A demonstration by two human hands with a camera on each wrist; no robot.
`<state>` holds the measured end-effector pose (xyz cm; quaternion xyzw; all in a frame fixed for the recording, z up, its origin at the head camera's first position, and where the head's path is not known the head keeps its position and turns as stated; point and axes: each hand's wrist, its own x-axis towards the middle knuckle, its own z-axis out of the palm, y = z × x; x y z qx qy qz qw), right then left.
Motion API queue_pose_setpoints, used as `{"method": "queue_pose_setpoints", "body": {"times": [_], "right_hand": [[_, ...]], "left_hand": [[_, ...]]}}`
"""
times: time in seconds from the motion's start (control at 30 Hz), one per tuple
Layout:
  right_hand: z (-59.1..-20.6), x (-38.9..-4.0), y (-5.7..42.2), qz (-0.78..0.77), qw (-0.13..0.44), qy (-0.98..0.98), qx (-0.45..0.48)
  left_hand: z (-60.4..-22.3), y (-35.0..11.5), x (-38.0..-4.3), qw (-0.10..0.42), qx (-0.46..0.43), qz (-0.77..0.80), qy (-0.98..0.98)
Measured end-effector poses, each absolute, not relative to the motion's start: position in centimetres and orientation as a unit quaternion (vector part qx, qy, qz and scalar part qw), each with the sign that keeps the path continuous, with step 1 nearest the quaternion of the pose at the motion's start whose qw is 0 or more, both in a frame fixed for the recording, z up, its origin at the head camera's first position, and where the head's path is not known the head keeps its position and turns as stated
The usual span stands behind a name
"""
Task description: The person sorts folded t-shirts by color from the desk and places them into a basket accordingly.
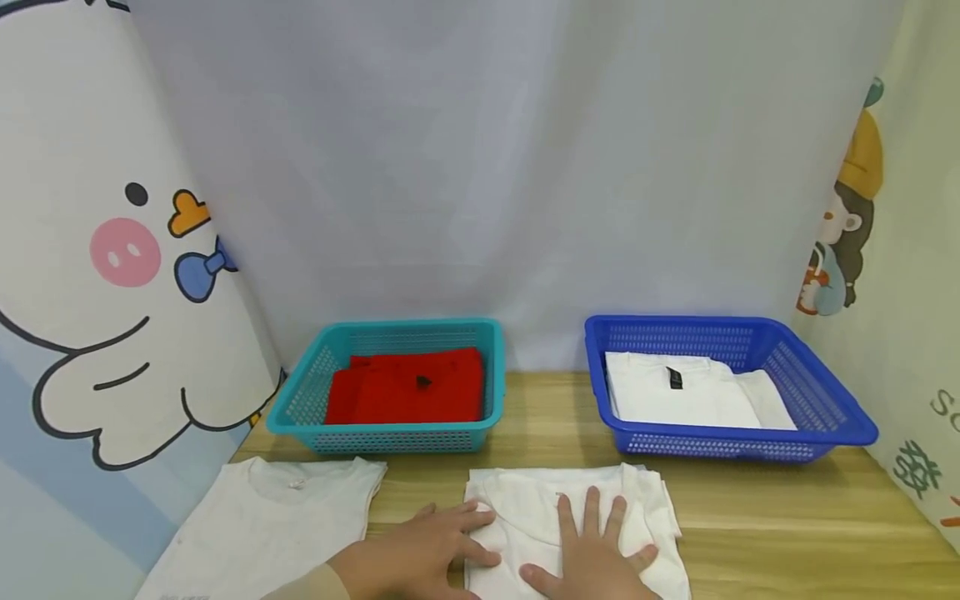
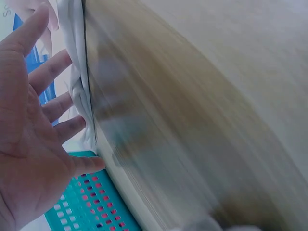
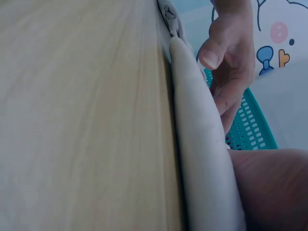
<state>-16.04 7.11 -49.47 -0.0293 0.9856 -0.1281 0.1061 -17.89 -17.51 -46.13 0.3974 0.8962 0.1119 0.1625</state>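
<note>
A folded white T-shirt (image 1: 517, 492) lies on the wooden table at the front middle, its neckline toward the back. My right hand (image 1: 596, 562) rests on it with fingers spread and palm down. At the shirt's left edge is my left hand (image 1: 431, 550), fingers extended and the fingertips on or just at the fabric. The left wrist view shows that left hand (image 2: 36, 130) with fingers spread beside the shirt's edge. In the right wrist view the shirt's thick folded edge (image 3: 202, 125) runs along the table, and the right hand is mostly hidden behind it.
Another white T-shirt (image 1: 277, 525) lies at the front left. Behind stand a teal basket (image 1: 397, 437) with a folded red garment (image 1: 420, 392) and a blue basket (image 1: 720, 442) with a folded white shirt (image 1: 675, 400). A pale curtain (image 1: 525, 167) closes off the back.
</note>
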Motion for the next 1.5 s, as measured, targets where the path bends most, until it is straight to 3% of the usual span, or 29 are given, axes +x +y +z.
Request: {"method": "queue_pose_setpoints", "body": {"times": [0.47, 1.03, 1.23, 1.37, 1.5], "right_hand": [[-48.6, -16.0, 4.1, -0.123, 0.099, 0.986, -0.05], [-49.1, -15.9, 4.0, -0.14, 0.095, 0.983, -0.071], [-47.0, -15.8, 7.7, -0.257, 0.093, 0.953, -0.133], [-45.2, -16.1, 11.8, -0.32, 0.038, 0.929, -0.181], [-44.5, -16.8, 15.5, -0.326, -0.016, 0.929, -0.172]], "left_hand": [[-45.8, -20.2, -17.1, 0.164, 0.366, 0.138, 0.905], [-45.9, -19.9, -16.8, 0.142, 0.341, 0.141, 0.919], [-45.0, -17.5, -16.4, 0.115, 0.277, 0.162, 0.94], [-45.0, -16.8, -16.4, 0.072, 0.228, 0.19, 0.952], [-45.0, -16.9, -16.7, 0.028, 0.196, 0.19, 0.962]]}}
